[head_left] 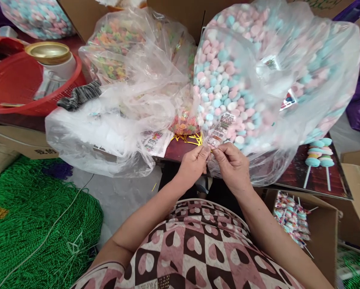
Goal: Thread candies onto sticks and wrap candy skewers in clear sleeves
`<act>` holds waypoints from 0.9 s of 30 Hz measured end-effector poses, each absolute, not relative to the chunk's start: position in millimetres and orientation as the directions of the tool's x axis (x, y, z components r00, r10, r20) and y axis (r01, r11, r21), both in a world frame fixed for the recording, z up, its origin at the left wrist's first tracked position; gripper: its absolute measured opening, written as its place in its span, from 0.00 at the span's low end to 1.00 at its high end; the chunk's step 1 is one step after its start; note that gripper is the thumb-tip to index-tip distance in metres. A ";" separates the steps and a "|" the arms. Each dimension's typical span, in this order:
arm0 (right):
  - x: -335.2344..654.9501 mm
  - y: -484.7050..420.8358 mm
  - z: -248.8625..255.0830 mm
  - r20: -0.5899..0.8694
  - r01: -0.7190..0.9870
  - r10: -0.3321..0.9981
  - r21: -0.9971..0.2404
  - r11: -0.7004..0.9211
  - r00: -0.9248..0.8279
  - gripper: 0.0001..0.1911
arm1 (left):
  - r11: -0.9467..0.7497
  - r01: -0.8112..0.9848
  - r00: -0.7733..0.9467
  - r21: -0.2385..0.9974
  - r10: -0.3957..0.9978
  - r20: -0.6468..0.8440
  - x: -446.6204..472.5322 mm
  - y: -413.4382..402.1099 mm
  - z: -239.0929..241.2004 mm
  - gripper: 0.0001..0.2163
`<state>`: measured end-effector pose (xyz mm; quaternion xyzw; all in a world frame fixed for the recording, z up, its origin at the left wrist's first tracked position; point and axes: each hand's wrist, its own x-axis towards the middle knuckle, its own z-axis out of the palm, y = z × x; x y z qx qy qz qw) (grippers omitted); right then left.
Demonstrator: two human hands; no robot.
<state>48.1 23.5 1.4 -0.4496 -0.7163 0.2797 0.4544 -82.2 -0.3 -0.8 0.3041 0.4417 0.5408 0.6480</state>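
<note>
Head view: left hand (193,163) and right hand (235,166) pinch printed wrapper (222,127), each grip closed at its near end; yellow ties (194,139) on desk (174,151) nearby.

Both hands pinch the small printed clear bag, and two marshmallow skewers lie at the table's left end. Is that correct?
Wrong end: the head view shows the two marshmallow skewers at the right end of the table. The left hand and right hand pinch the small printed clear bag.
</note>
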 end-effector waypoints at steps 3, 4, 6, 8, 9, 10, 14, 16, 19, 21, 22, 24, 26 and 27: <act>47.7 23.3 -4.0 0.311 0.303 0.935 -0.886 0.350 -0.171 0.06 | 0.451 -0.660 0.296 0.600 0.891 -0.344 -80.6 -0.5 1.7 0.18; 47.2 23.3 -6.6 0.266 0.253 0.951 -0.920 0.300 -0.160 0.06 | 0.487 -0.693 0.346 0.531 0.871 -0.348 -79.9 -1.0 2.6 0.18; 45.7 23.2 -11.5 0.166 0.130 0.977 -0.974 0.183 -0.133 0.06 | 0.493 -0.714 0.364 0.496 0.868 -0.338 -79.2 -2.0 3.0 0.18; 44.7 22.9 -13.5 0.090 0.041 0.989 -0.995 0.095 -0.118 0.08 | 0.442 -0.671 0.313 0.595 0.896 -0.314 -79.9 -2.6 1.2 0.18; 44.7 22.6 -12.7 0.074 0.030 0.991 -0.997 0.078 -0.113 0.08 | 0.397 -0.614 0.269 0.683 0.918 -0.292 -80.9 -2.6 0.0 0.18; 45.0 22.2 -10.5 0.075 0.040 0.991 -0.996 0.079 -0.108 0.08 | 0.337 -0.521 0.216 0.784 0.941 -0.261 -82.3 -2.5 -1.0 0.17; 49.2 20.9 6.7 0.170 0.226 0.980 -0.955 0.190 -0.104 0.07 | 0.062 0.062 0.006 0.996 0.998 -0.063 -88.6 -2.0 0.5 0.12; 51.2 21.0 14.5 0.256 0.356 0.960 -0.892 0.279 -0.112 0.06 | -0.007 0.230 -0.045 0.973 0.999 0.018 -89.5 -2.0 2.4 0.10; 52.9 22.1 18.7 0.366 0.496 0.915 -0.771 0.399 -0.167 0.07 | 0.005 0.183 -0.047 0.983 0.999 0.003 -87.2 -1.8 0.8 0.09; 53.7 22.7 16.0 0.378 0.517 0.901 -0.739 0.431 -0.211 0.08 | 0.101 -0.046 -0.015 0.994 0.995 -0.102 -84.7 -1.0 -2.2 0.11; 54.2 22.8 13.7 0.360 0.514 0.906 -0.746 0.424 -0.224 0.09 | 0.160 -0.194 0.016 0.968 0.987 -0.160 -83.8 -0.5 -3.4 0.12; 55.7 22.2 8.8 0.303 0.501 0.930 -0.784 0.367 -0.208 0.09 | 0.266 -0.448 0.095 0.853 0.963 -0.250 -83.0 0.7 -3.8 0.15; 57.6 20.6 6.1 0.290 0.484 0.946 -0.813 0.323 -0.145 0.07 | 0.333 -0.580 0.165 0.743 0.942 -0.293 -83.6 1.6 -2.2 0.16; 58.5 19.6 5.9 0.318 0.483 0.941 -0.810 0.334 -0.117 0.05 | 0.353 -0.613 0.186 0.707 0.934 -0.304 -84.1 1.9 -1.1 0.16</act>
